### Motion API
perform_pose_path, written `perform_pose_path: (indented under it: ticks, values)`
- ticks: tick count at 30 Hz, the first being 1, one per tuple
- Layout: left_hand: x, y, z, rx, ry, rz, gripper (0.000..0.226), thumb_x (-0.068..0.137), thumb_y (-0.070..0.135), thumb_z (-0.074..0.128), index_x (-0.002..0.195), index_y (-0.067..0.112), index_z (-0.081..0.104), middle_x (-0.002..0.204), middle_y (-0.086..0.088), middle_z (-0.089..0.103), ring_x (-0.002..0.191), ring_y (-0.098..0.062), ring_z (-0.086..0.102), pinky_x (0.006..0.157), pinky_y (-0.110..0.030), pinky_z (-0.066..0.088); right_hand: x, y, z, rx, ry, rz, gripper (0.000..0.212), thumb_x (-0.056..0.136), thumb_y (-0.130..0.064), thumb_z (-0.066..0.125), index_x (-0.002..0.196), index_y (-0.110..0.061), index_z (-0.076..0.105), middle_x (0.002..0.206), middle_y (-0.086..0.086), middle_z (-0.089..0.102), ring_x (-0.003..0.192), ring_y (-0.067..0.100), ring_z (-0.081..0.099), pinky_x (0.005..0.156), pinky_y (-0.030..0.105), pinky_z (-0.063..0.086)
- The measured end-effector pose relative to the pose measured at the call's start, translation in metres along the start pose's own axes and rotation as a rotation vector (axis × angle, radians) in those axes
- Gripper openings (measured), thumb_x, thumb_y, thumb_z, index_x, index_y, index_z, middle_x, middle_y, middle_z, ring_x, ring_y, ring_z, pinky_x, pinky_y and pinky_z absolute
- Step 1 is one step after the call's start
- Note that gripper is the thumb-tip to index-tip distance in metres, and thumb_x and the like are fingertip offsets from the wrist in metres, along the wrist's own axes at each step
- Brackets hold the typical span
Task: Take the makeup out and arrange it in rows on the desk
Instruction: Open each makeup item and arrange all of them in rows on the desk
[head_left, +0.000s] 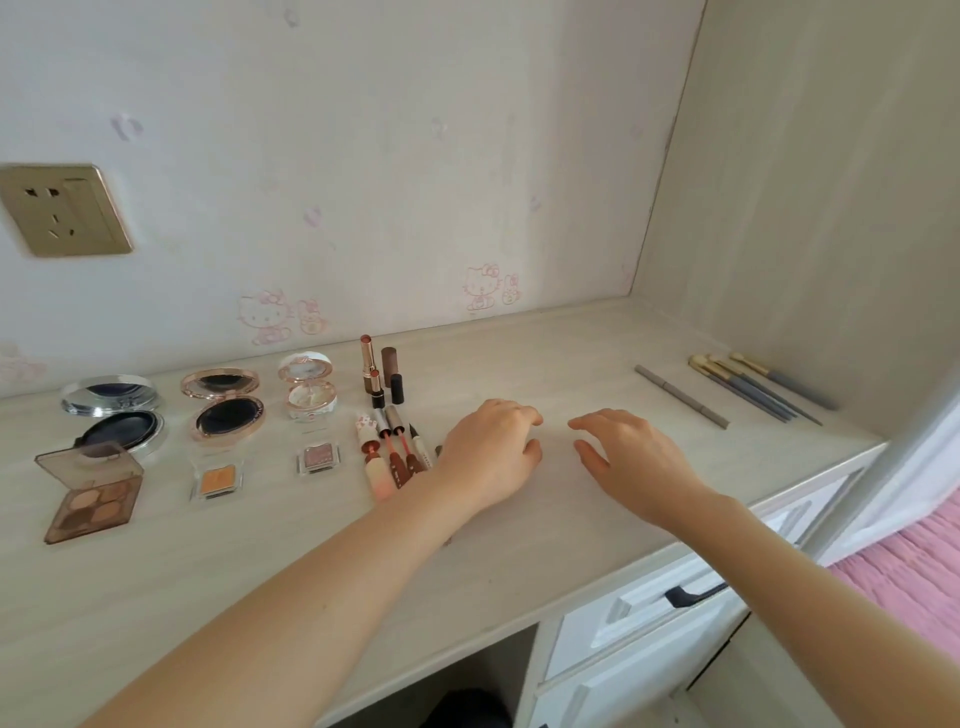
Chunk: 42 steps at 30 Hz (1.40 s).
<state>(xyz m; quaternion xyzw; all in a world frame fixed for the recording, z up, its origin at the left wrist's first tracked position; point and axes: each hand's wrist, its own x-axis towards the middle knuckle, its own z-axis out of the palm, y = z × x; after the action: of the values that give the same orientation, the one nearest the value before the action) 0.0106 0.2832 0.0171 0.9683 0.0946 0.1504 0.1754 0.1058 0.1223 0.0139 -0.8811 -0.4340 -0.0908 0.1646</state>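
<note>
Head view: left hand (491, 452), right hand (631, 462), fingers loosely curled, empty; makeup (387, 460) lettering illegible.

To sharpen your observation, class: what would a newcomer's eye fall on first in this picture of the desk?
The left grip and right grip, bare hands with relaxed fingers, are side by side at the middle of the desk. To their left, open compacts and eyeshadow pans lie in rows. At the far right lies a bundle of brushes.
</note>
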Motion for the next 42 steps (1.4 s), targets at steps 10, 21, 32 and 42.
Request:
perform_pose_path:
  ticks: [10, 21, 32, 42]
  values:
    - [0.083, 0.04, 0.052, -0.083, -0.107, 0.113, 0.041, 0.095, 0.014, 0.042, 0.135, 0.014, 0.051, 0.143, -0.003, 0.048, 0.134, -0.021, 0.038, 0.109, -0.033, 0.033, 0.0, 0.087, -0.013, -0.062, 0.065, 0.102, 0.031, 0.095, -0.021, 0.051, 0.124, -0.015, 0.06, 0.123, 0.002, 0.061, 0.12, 0.019, 0.049, 0.092, 0.036, 0.048]
    - [0.155, 0.079, 0.094, -0.122, -0.191, 0.184, 0.049, 0.1, 0.017, 0.037, 0.149, 0.018, 0.03, 0.158, -0.006, 0.021, 0.146, -0.026, 0.014, 0.119, -0.035, 0.013, 0.01, 0.143, -0.005, -0.085, 0.139, 0.275, 0.037, 0.095, -0.016, 0.049, 0.131, -0.007, 0.052, 0.128, 0.014, 0.054, 0.119, 0.034, 0.045, 0.093, 0.04, 0.042]
    - [0.175, 0.077, 0.089, 0.057, -0.276, 0.248, 0.036, 0.1, 0.02, 0.037, 0.132, 0.015, 0.053, 0.138, -0.007, 0.05, 0.13, -0.027, 0.039, 0.107, -0.039, 0.033, 0.009, 0.146, -0.005, -0.126, 0.135, 0.275, 0.028, 0.098, -0.018, 0.044, 0.114, -0.009, 0.064, 0.106, 0.009, 0.057, 0.104, 0.028, 0.046, 0.085, 0.034, 0.043]
    - [0.143, 0.048, 0.072, 0.044, -0.17, 0.244, 0.022, 0.096, 0.017, 0.047, 0.111, 0.018, 0.063, 0.117, -0.005, 0.059, 0.118, -0.024, 0.047, 0.096, -0.039, 0.043, -0.007, 0.123, -0.013, -0.086, 0.114, 0.227, 0.025, 0.099, -0.02, 0.045, 0.114, -0.012, 0.064, 0.105, 0.006, 0.056, 0.098, 0.025, 0.049, 0.085, 0.036, 0.047]
